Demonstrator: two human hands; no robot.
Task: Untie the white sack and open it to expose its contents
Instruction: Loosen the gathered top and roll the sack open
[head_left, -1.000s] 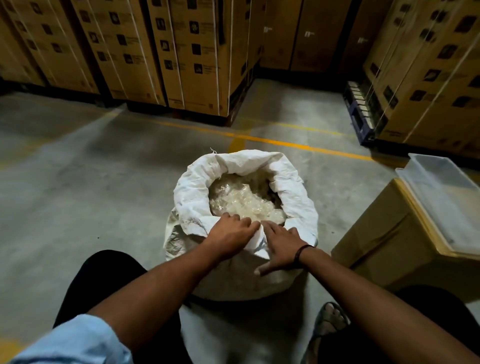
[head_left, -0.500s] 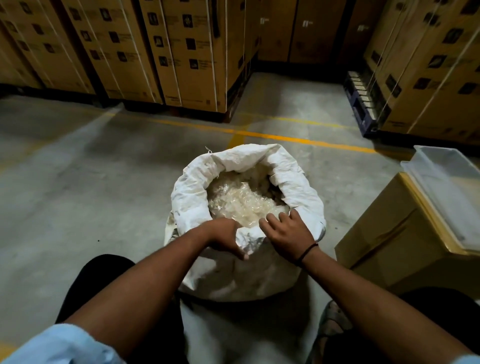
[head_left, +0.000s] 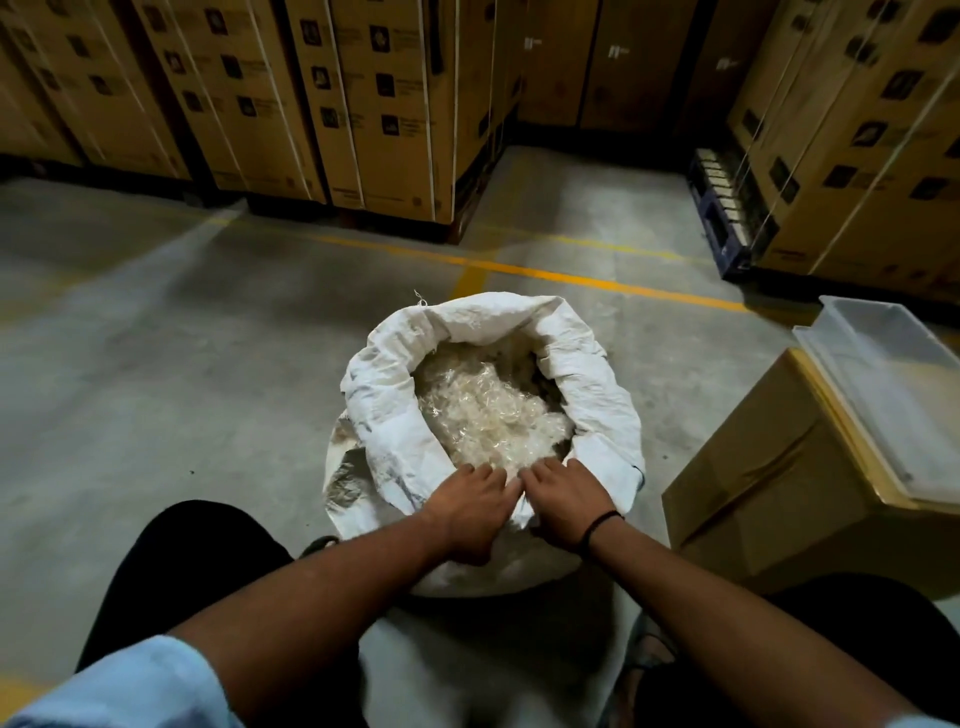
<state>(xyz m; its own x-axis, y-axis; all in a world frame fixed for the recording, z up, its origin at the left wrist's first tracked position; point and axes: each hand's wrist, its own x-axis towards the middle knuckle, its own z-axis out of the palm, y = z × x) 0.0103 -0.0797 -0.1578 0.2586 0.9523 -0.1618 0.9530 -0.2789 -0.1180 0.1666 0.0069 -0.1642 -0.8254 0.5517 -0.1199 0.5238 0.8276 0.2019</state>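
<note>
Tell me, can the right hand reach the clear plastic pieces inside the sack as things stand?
Probably yes. The right hand lies on the near rim of the sack, whose mouth is rolled open; the plastic pieces lie uncovered just beyond its fingertips.

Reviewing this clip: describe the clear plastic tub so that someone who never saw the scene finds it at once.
On the concrete floor, right of the white sack, stands a lone brown cardboard box. The clear plastic tub rests on its top. Unlike the printed stacked cartons behind, it is see-through, shallow and rectangular.
</note>
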